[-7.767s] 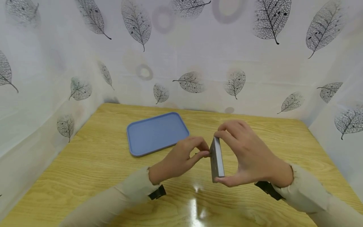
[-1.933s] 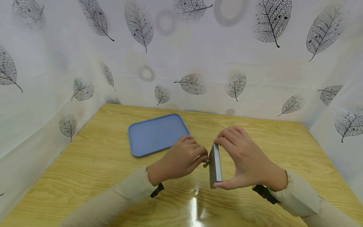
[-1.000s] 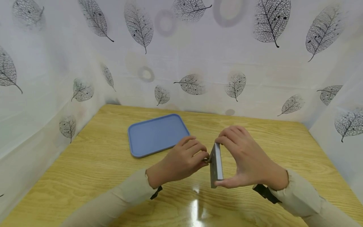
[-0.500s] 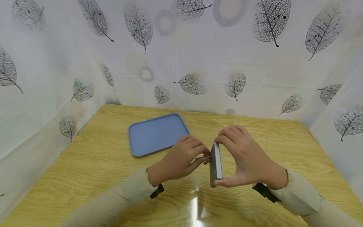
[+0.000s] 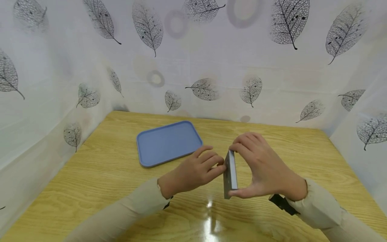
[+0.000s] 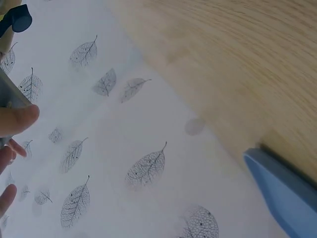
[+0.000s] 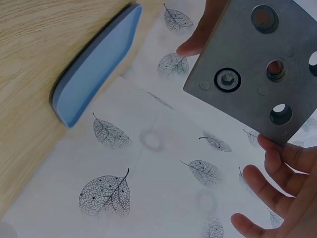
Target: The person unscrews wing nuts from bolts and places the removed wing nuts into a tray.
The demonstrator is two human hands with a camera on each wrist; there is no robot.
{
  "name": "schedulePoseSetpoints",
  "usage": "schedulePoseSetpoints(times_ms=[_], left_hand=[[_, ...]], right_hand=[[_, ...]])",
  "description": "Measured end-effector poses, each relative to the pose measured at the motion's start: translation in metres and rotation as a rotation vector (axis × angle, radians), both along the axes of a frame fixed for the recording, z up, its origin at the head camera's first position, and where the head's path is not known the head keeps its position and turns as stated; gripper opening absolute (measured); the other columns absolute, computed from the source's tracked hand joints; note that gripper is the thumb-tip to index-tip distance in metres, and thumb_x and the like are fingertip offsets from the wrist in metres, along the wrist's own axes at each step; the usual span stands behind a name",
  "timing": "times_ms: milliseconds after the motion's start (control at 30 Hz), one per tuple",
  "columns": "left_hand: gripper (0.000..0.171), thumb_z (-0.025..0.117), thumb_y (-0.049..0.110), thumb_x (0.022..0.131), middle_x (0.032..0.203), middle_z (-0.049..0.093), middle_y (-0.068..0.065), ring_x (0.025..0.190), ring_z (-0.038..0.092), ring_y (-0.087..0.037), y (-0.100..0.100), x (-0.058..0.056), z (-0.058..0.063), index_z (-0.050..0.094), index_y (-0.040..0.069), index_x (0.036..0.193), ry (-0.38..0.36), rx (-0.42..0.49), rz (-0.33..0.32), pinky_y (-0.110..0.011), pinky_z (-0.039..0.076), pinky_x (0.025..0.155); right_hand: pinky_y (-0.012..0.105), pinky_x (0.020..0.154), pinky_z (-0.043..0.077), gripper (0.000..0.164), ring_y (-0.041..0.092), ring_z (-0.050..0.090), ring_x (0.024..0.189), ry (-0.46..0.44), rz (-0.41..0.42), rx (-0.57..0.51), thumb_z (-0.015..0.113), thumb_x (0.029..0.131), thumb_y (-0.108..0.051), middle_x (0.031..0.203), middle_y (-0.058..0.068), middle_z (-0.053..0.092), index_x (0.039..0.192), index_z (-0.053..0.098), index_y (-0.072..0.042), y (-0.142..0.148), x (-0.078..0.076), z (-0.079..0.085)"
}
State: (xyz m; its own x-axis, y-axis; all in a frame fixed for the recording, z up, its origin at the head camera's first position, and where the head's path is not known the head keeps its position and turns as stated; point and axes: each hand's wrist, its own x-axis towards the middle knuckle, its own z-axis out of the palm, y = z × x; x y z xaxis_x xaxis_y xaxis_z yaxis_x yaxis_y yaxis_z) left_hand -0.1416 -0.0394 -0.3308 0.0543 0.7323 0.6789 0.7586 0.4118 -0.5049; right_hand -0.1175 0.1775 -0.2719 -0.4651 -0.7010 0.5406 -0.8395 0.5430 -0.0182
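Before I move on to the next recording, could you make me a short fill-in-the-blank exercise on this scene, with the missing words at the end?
1. The hand gripping the metal plate by opposite edges is the person's ____ one.
2. In the head view, the tray lies on the plate's ____ side.
3. The colour of that tray is ____.
4. The dark shapes printed on the pale backdrop are skeleton-like ____.

Missing words: right; left; blue; leaves.

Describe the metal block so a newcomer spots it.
Find the wooden table, then look right of the blue tray. Above the table, the right hand holds the gray metal block by opposite edges. Unlike the tray, its face is pierced with round holes, one holding a hex-socket screw.
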Motion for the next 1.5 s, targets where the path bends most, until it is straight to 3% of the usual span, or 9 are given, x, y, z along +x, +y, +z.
schedulePoseSetpoints(times_ms=[367, 567, 800, 1033, 1133, 1267, 1333, 1400, 1500], left_hand=[[0.021, 0.071, 0.032, 0.083, 0.089, 0.064, 0.003, 0.086, 0.059, -0.011, -0.001, 0.002, -0.001, 0.061, 0.014, 0.091, -0.086, 0.031, 0.037, -0.035, 0.048, 0.093], [0.018, 0.07, 0.034, 0.083, 0.088, 0.065, 0.005, 0.084, 0.061, -0.011, -0.003, 0.003, 0.002, 0.064, 0.016, 0.086, -0.125, 0.019, 0.082, -0.037, 0.048, 0.094], [0.012, 0.067, 0.032, 0.086, 0.091, 0.064, 0.005, 0.087, 0.06, -0.011, -0.005, 0.006, 0.006, 0.068, 0.02, 0.087, -0.305, -0.025, 0.135, -0.037, 0.046, 0.096], [0.014, 0.067, 0.034, 0.086, 0.088, 0.064, 0.006, 0.089, 0.06, -0.012, -0.004, 0.005, 0.007, 0.067, 0.02, 0.089, -0.54, 0.001, 0.119, -0.03, 0.047, 0.087], [0.023, 0.068, 0.04, 0.084, 0.092, 0.064, 0.004, 0.09, 0.06, -0.013, -0.005, 0.004, 0.006, 0.066, 0.019, 0.093, -0.408, -0.001, 0.11, -0.032, 0.048, 0.088], [0.028, 0.065, 0.042, 0.085, 0.097, 0.062, 0.002, 0.091, 0.058, -0.014, -0.005, 0.0, 0.003, 0.064, 0.017, 0.098, -0.026, -0.007, 0.083, -0.034, 0.048, 0.093], [0.022, 0.061, 0.037, 0.089, 0.096, 0.062, 0.002, 0.089, 0.057, -0.013, -0.005, -0.002, 0.002, 0.064, 0.017, 0.098, 0.119, -0.002, 0.066, -0.035, 0.048, 0.093], [0.017, 0.058, 0.032, 0.092, 0.094, 0.06, 0.002, 0.088, 0.056, -0.012, -0.005, -0.003, 0.002, 0.064, 0.018, 0.098, 0.198, 0.001, 0.058, -0.035, 0.048, 0.093], [0.013, 0.056, 0.027, 0.094, 0.092, 0.061, 0.003, 0.086, 0.057, -0.011, -0.005, -0.004, 0.001, 0.065, 0.018, 0.097, 0.232, 0.004, 0.063, -0.036, 0.049, 0.093]], right_hand=[[0.043, 0.091, 0.035, 0.079, 0.02, 0.047, 0.097, -0.005, -0.004, -0.004, 0.068, 0.058, -0.075, 0.1, 0.003, 0.055, 0.1, 0.059, -0.009, 0.001, 0.001, -0.001], [0.043, 0.092, 0.035, 0.079, 0.02, 0.047, 0.097, -0.007, -0.006, -0.003, 0.069, 0.057, -0.074, 0.1, 0.003, 0.055, 0.101, 0.06, -0.008, 0.001, 0.001, -0.001], [0.043, 0.091, 0.035, 0.081, 0.02, 0.047, 0.097, 0.001, -0.004, -0.003, 0.076, 0.05, -0.069, 0.1, 0.003, 0.055, 0.101, 0.06, -0.008, 0.0, 0.001, -0.001], [0.043, 0.092, 0.035, 0.079, 0.02, 0.047, 0.097, -0.015, -0.01, 0.003, 0.068, 0.059, -0.074, 0.101, 0.003, 0.054, 0.102, 0.059, -0.009, 0.001, 0.0, -0.004], [0.043, 0.093, 0.034, 0.078, 0.02, 0.047, 0.098, -0.029, -0.011, -0.006, 0.067, 0.06, -0.075, 0.101, 0.003, 0.054, 0.102, 0.059, -0.009, 0.002, 0.0, -0.004], [0.042, 0.093, 0.034, 0.078, 0.019, 0.047, 0.098, -0.054, -0.009, -0.024, 0.071, 0.057, -0.072, 0.101, 0.002, 0.054, 0.102, 0.059, -0.009, 0.003, -0.001, -0.004], [0.043, 0.092, 0.034, 0.077, 0.019, 0.047, 0.099, -0.061, -0.01, -0.028, 0.072, 0.057, -0.071, 0.101, 0.002, 0.054, 0.102, 0.058, -0.009, 0.003, -0.001, -0.003], [0.043, 0.092, 0.035, 0.077, 0.019, 0.047, 0.098, -0.059, -0.009, -0.025, 0.072, 0.057, -0.07, 0.101, 0.002, 0.054, 0.102, 0.058, -0.009, 0.003, -0.001, -0.003], [0.043, 0.091, 0.035, 0.077, 0.019, 0.047, 0.098, -0.052, -0.007, -0.021, 0.071, 0.058, -0.071, 0.101, 0.002, 0.054, 0.102, 0.058, -0.009, 0.002, -0.002, -0.002]])
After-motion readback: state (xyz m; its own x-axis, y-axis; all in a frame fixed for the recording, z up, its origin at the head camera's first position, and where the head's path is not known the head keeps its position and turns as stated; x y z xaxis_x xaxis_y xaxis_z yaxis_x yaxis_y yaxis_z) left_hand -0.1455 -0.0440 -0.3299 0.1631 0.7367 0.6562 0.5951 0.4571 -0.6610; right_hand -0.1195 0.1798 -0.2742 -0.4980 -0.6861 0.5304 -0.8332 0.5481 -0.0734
